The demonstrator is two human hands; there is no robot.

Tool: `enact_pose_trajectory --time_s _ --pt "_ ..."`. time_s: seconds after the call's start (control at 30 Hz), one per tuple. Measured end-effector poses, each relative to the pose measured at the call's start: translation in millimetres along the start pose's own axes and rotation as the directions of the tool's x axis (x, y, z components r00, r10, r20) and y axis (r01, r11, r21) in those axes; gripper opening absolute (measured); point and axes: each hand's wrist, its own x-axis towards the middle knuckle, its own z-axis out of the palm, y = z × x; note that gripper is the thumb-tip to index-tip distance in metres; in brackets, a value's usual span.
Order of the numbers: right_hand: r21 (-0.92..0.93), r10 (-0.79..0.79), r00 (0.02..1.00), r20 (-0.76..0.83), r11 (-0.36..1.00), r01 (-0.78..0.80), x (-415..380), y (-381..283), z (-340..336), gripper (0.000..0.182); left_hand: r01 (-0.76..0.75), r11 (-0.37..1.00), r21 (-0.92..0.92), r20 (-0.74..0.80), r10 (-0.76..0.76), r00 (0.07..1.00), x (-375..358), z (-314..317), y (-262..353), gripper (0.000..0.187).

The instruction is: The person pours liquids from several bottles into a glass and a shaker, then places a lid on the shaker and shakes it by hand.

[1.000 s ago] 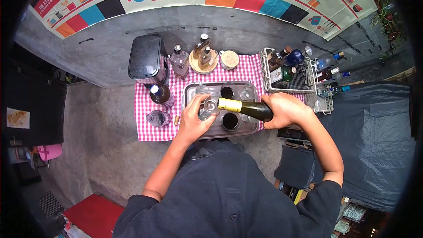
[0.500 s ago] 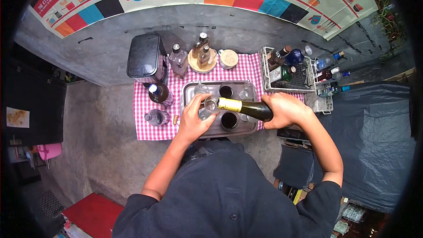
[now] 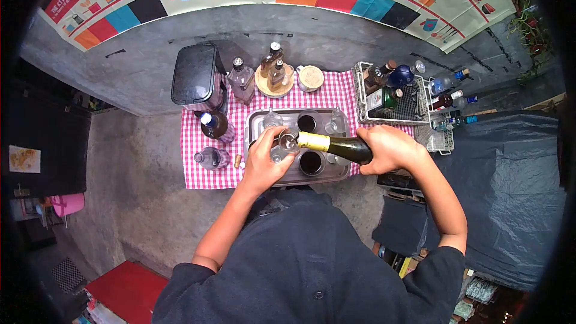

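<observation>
My left hand (image 3: 267, 157) is wrapped round a clear stemmed glass (image 3: 288, 140), held tilted above the tray. My right hand (image 3: 391, 149) grips the body of a dark green wine bottle (image 3: 345, 147), which lies nearly level. Its yellow-wrapped neck (image 3: 313, 141) points left, with the mouth at the rim of the glass. Beneath both hands is a brown tray (image 3: 289, 178). On it stand a glass of dark wine (image 3: 307, 123) at the back and another dark-filled glass (image 3: 312, 163) in front. Clear glasses (image 3: 273, 119) stand there too, partly hidden by my hands.
A cork (image 3: 237, 160) and a clear bottle (image 3: 212, 158) lie left of the tray, near a dark bottle (image 3: 216, 126). Behind are a black bin (image 3: 197, 77), several bottles on a wooden board (image 3: 261, 88) and a mug (image 3: 311, 78). A wire basket (image 3: 393, 121) of bottles stands right.
Both hands keep nearly the same pose, bottle mouth at the glass rim. The inside of the held glass looks slightly darker. The view has shifted a little.
</observation>
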Motion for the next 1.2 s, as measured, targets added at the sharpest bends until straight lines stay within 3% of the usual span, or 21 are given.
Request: enact_pose_trajectory --time_s 1.03,1.17,1.2 --pt "0.065 0.017 1.000 -0.019 0.998 -0.016 -5.6 13.2 4.9 0.045 0.000 0.999 0.037 0.013 0.000 1.000 3.3 12.0 0.1 0.049" --pt "0.072 0.013 1.000 0.022 0.997 -0.015 -4.3 18.3 6.2 0.051 0.079 0.997 -0.012 0.031 -0.078 0.996 4.7 14.0 3.8 0.050" --pt "0.126 -0.007 1.000 -0.029 0.992 0.010 -3.6 22.7 11.4 0.050 0.085 0.995 -0.054 0.035 -0.083 0.996 5.2 14.5 4.0 0.051"
